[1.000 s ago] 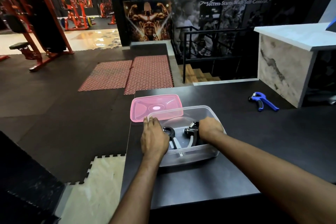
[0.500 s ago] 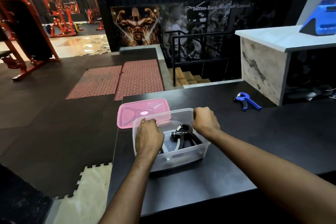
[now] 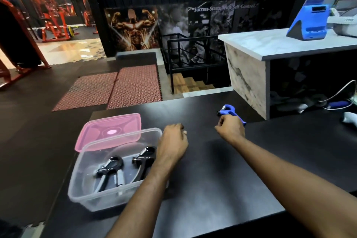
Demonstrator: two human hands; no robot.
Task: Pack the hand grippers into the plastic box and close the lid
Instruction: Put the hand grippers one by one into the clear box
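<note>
Forearms enter from the near edge and reach out over a black table (image 3: 222, 176); nearest on its left part sits the clear plastic box (image 3: 92, 183), open on top, with two black hand grippers lying inside it side by side, heads pointing far and handles pointing near; the left black gripper (image 3: 110, 168) shows pale handle grips, while the right black gripper (image 3: 144, 158) is partly hidden behind the left forearm, which crosses over the box's near right corner. Just beyond the box's right rim hangs the left hand (image 3: 172, 145), fingers curled loosely under the palm; it holds nothing that can be seen, and whether it touches the table I cannot tell. Farther and to the right, the right hand (image 3: 230, 128) is curled with its fingers at the near handles of the blue hand gripper (image 3: 229, 111), whose head points far and left; whether the fingers have fully closed on it I cannot tell, since the hand hides the handles. Behind the box, touching or slightly under its far rim, lies the pink lid (image 3: 111, 131), flat on the table, off the box. Beyond the blue gripper on the right stands a white marbled counter (image 3: 270, 48) carrying a blue device (image 3: 309, 25); farther left lie red patterned floor mats (image 3: 119, 87), and red gym machines (image 3: 54, 23) stand in the far left background.
</note>
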